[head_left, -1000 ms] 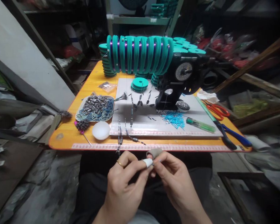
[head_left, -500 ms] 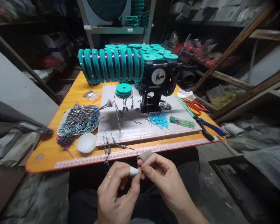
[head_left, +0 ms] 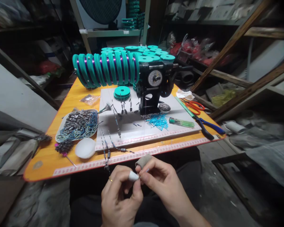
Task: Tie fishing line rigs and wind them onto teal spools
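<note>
My left hand (head_left: 123, 192) is closed in a pinch, a white cover on its index fingertip and a ring on one finger. Against it, my right hand (head_left: 165, 183) pinches too, with a grey-brown sleeve (head_left: 143, 160) around a finger. A tiny pale-blue bit shows at the right fingertips; what lies between the two pinches is too small to name. Both hands are over my lap, in front of the table's near edge. Just beyond them, strung lines with dark weights (head_left: 123, 149) hang across that edge.
Turquoise spools (head_left: 106, 69) sit on a black winding machine (head_left: 150, 101). A tray (head_left: 57, 137) of grey weights and small tubes stands left, beside a white bowl (head_left: 85, 148). Blue sticks (head_left: 157, 121), a green-capped tube (head_left: 181, 122), pliers (head_left: 205, 127) and orange-handled scissors (head_left: 194, 106) lie right.
The camera view has shifted slightly, so the table appears a little further left and lower. My fingertips have drawn closer together, with the left thumb now against the covered finger.
</note>
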Demonstrator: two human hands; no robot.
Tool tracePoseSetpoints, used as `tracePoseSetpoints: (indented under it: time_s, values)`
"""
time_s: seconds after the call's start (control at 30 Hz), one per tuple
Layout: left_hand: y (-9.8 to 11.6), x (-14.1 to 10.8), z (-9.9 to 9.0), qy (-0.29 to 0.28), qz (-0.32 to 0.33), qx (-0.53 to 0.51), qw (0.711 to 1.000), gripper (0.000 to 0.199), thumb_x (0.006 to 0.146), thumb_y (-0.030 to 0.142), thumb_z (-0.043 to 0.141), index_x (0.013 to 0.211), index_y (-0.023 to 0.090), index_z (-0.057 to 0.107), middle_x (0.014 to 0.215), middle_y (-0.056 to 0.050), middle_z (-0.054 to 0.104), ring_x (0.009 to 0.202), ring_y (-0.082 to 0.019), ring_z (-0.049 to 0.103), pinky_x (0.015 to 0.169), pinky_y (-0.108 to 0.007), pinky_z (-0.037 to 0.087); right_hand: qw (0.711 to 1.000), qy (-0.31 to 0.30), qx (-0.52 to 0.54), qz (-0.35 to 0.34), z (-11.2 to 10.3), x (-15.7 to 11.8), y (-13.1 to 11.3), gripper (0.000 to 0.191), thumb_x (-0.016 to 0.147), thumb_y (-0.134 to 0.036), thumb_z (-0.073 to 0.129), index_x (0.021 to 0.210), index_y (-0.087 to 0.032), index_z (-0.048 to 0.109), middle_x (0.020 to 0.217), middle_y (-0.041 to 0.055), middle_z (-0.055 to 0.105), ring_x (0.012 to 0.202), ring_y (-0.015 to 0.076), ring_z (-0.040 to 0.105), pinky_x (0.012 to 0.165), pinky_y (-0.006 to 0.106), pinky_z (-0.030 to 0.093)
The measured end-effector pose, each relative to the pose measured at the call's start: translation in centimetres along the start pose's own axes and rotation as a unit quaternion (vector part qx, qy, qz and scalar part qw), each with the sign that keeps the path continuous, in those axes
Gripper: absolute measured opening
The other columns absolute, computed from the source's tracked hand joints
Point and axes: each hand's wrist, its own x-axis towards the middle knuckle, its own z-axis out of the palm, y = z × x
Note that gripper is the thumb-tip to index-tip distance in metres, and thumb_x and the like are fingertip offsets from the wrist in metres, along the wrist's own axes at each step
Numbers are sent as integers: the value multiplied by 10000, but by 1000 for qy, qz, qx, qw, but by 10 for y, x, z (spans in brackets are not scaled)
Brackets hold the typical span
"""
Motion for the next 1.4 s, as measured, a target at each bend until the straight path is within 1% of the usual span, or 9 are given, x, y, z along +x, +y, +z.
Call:
tracePoseSetpoints:
  time_s: [0.23,0.4,0.47,0.53,0.63,0.73,0.9,1.07,1.4]
  values:
    - [-7,1,-8,-30,92,34,995,314,760,-41,630,942,214,639,783,0,666,677,-124,650,611,-209,534,999,-36,-19,-3,-7,8,-4,117,718,-285,789,710,-189,721,784,24,667,713,136,614,666,248,492]
    - [-11,11,-5,-65,174,80,979,320,752,-74,609,937,186,628,751,-9,655,642,-115,651,616,-182,531,963,-103,-234,-80,-27,16,-34,64,773,-268,738,779,-206,753,786,22,672,733,148,616,656,256,485]
    - [-12,13,-1,-55,171,87,980,274,756,-52,619,899,182,607,725,-2,633,624,-113,635,620,-188,523,912,-161,-356,-126,-44,28,-56,116,815,-263,696,912,-230,752,871,26,697,766,156,627,666,263,486]
    - [-13,13,3,-33,131,79,988,210,770,-2,633,855,182,577,701,5,602,605,-111,606,603,-196,510,848,-68,-484,-206,-66,49,-79,166,877,-261,620,999,-219,725,945,47,695,832,174,626,726,289,483]
    - [-16,11,6,-18,51,57,997,111,818,90,605,848,190,569,740,-9,606,662,-128,608,592,-198,499,648,93,-722,-224,-98,93,-106,212,916,-247,553,1043,-197,715,1002,93,658,929,223,592,807,339,458]
    - [-19,10,7,-15,15,51,998,92,851,124,557,883,204,591,798,-14,638,749,-139,629,649,-198,509,596,91,-773,-196,-115,132,-120,189,862,-205,608,995,-182,740,993,129,642,977,281,561,829,382,434]
    - [-21,10,8,4,-14,41,999,97,839,129,581,868,210,626,802,2,669,707,-128,644,655,-195,518,578,47,-795,-176,-113,160,-121,141,841,-212,627,892,-198,758,959,110,669,935,253,583,804,331,436]
    - [-20,9,9,38,-30,24,999,59,787,140,654,793,198,645,777,-8,678,699,-148,643,523,-188,478,572,41,-802,-168,-109,163,-119,129,836,-178,618,853,-171,745,945,111,682,889,231,604,789,305,443]
    - [-20,12,6,36,-14,16,999,89,791,121,648,783,208,635,746,5,667,708,-143,637,553,-186,475,581,-2,-796,-172,-114,170,-122,170,783,-125,613,863,-175,754,900,102,695,849,234,625,765,297,452]
